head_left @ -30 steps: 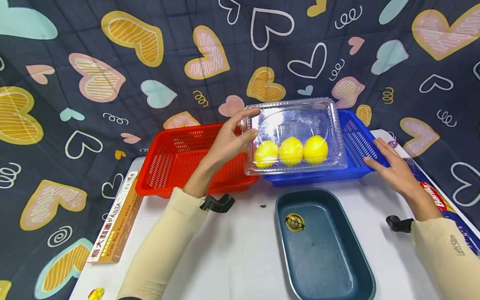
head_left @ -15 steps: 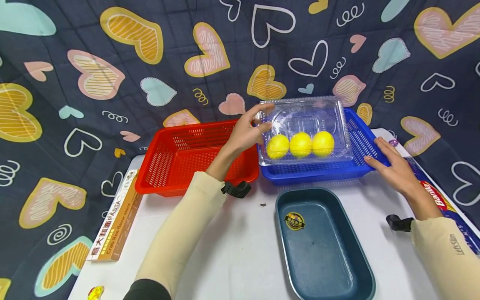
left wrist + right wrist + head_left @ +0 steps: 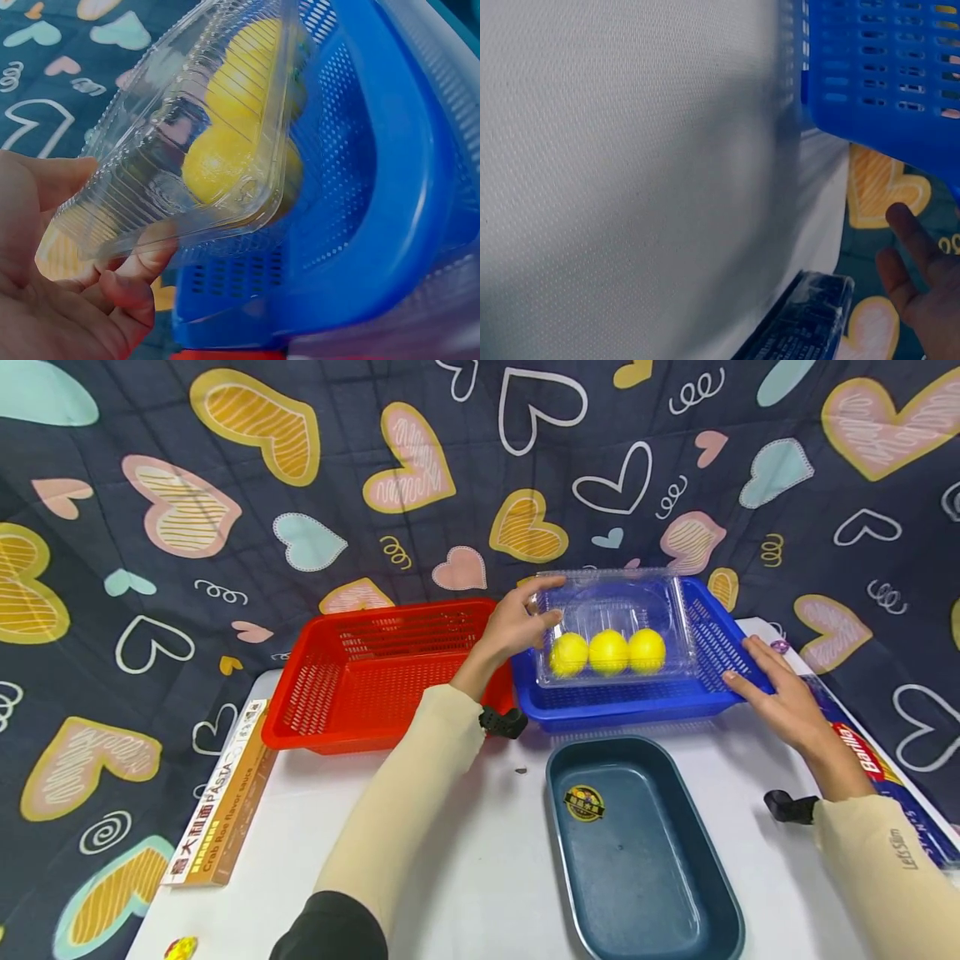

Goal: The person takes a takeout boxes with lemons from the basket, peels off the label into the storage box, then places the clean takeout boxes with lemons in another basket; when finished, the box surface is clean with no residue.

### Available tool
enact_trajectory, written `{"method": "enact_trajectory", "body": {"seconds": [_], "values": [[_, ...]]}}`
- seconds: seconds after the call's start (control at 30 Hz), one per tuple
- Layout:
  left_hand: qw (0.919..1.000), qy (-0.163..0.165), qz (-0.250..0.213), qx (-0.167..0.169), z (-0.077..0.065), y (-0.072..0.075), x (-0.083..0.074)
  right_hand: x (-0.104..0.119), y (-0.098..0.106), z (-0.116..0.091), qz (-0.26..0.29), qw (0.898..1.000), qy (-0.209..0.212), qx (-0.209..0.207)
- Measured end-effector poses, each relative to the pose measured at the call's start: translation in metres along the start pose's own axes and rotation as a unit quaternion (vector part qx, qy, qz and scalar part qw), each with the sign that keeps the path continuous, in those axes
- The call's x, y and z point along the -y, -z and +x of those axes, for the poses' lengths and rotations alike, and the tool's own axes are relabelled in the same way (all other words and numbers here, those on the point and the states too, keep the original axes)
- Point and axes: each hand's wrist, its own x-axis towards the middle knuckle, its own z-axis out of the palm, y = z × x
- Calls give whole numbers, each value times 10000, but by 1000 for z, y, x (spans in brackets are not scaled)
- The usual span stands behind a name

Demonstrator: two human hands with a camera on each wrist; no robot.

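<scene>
My left hand (image 3: 516, 625) grips the left end of a clear plastic clamshell box (image 3: 678, 610), its thumb and fingers on that edge. Three lemons (image 3: 608, 652) sit in a row inside it, along the lower side of the tilted box. Behind and beneath lies a blue perforated basket (image 3: 600, 703), which the box overlaps in the head view. The left wrist view shows the box (image 3: 169, 124) leaning over the basket's rim (image 3: 420, 187). At the basket's right end, my right hand (image 3: 791, 706) rests with its thumb and extended fingers at the rim.
A red basket (image 3: 300, 693) stands left of the blue one. In front lies a dark teal tray (image 3: 637, 860). Pasta boxes flank the table: a brown one (image 3: 225, 802) left, a blue Barilla box (image 3: 862, 752) right. A small yellow wrapper (image 3: 180, 948) lies front left.
My left hand has carried the box of lemons rightward and lower, from between the two baskets to over the blue basket. My right hand has stayed at the basket's right end.
</scene>
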Motion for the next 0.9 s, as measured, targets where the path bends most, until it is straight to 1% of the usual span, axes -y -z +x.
{"method": "enact_trajectory", "body": {"seconds": [0.17,0.33,0.6,0.8,0.9], "values": [[9996,211,186,60,8,-10,7,0,0,-1,14,10000,-28,-40],[9987,304,394,63,13,-18,11,1,0,0,24,10000,-33,-78],[9964,497,682,77,19,-23,15,1,-2,0,105,9999,-79,-76],[9968,522,580,191,25,-26,19,1,-1,-1,80,9999,-50,-119],[9962,462,703,220,27,-26,20,0,-1,-1,111,9998,-3,-139]]}}
